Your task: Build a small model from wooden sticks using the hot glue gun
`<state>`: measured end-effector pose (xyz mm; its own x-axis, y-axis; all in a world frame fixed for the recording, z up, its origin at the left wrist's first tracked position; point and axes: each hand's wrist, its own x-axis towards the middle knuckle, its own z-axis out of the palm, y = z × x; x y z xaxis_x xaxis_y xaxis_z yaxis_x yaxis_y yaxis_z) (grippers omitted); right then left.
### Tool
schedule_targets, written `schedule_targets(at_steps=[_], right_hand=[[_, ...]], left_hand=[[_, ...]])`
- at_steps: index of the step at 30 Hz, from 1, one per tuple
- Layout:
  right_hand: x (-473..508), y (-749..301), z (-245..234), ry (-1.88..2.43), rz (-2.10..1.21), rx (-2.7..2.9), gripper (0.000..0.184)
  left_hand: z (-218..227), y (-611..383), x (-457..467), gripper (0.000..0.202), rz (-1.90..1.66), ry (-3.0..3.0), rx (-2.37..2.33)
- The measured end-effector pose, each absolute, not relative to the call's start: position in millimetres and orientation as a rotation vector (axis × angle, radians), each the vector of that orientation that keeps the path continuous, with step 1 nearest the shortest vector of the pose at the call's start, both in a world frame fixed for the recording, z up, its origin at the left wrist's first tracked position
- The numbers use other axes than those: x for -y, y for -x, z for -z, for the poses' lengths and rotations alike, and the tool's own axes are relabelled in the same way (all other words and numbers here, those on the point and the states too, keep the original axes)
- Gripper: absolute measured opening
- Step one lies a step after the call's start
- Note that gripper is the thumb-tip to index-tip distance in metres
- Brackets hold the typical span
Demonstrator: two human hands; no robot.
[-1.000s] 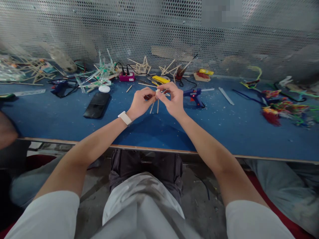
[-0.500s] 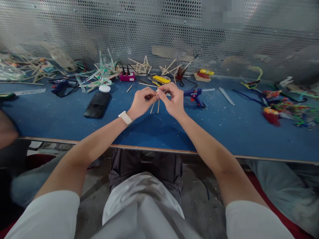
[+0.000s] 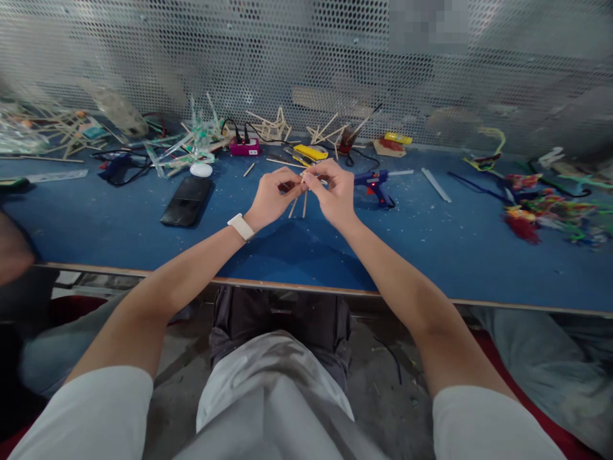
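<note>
My left hand and my right hand meet over the blue table, thumbs and fingertips pinched together. Thin wooden sticks poke out below the fingertips, and their upper ends are hidden by the fingers. Both hands are closed at the point where the sticks join. Just right of my right hand lies a blue glue gun with a small red light and a clear glue stick in its back. A yellow-handled tool lies behind the hands. One short loose stick rests behind my left hand.
A black phone and a white oval object lie to the left. Behind them is a pink power socket with cords. Stick structures stand along the perforated metal panel. Colourful strands lie at right. Another person's arm shows at left.
Almost nothing differs. Both hands stay pinched together at the same spot, with only a slight shift of the fingertips.
</note>
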<state>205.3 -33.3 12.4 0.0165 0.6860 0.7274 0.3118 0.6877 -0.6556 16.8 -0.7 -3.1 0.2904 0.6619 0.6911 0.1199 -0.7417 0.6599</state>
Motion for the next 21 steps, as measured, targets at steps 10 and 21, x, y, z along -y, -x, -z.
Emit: schedule_targets(at_steps=[10,21], right_hand=[[30.1,-203.7,-7.6,0.807,-0.374,1.536,0.053],[29.4,-211.4,-5.9,0.807,-0.405,1.547,0.052]], left_hand=[[4.4,-15.2,-1.2,0.041,-1.484,-2.075,-0.667],[4.9,-15.4,-2.0,0.039,-1.462,-2.063,-0.692]])
